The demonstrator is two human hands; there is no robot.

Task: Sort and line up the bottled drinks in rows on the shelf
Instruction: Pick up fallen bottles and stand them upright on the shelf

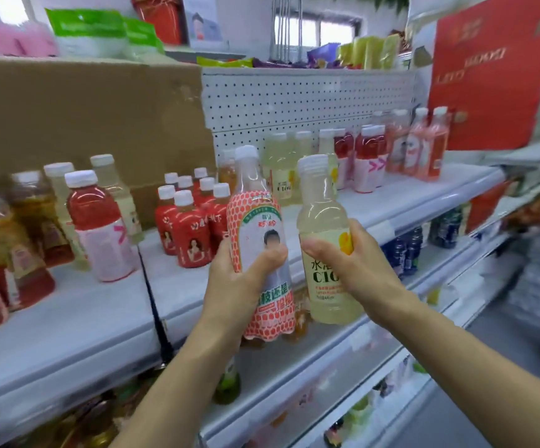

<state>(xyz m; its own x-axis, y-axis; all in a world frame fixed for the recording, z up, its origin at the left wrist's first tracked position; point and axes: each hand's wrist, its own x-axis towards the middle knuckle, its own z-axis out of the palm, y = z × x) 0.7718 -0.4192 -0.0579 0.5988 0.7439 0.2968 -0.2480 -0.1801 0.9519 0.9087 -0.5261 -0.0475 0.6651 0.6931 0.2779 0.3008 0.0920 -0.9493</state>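
Observation:
My left hand grips a pink-patterned bottle with a white cap, held upright in front of the white shelf. My right hand grips a pale yellow lemon drink bottle, upright and close beside the pink one. On the shelf behind stand a cluster of small red bottles, pale yellow bottles, red bottles with pink labels and pink bottles at the far right. Mixed bottles stand at the left, among them a red drink with a pink label.
A cardboard sheet backs the shelf's left half, a perforated white panel the right. Snack packs lie on the top shelf. A red sign hangs at the right. Lower shelves hold dark bottles.

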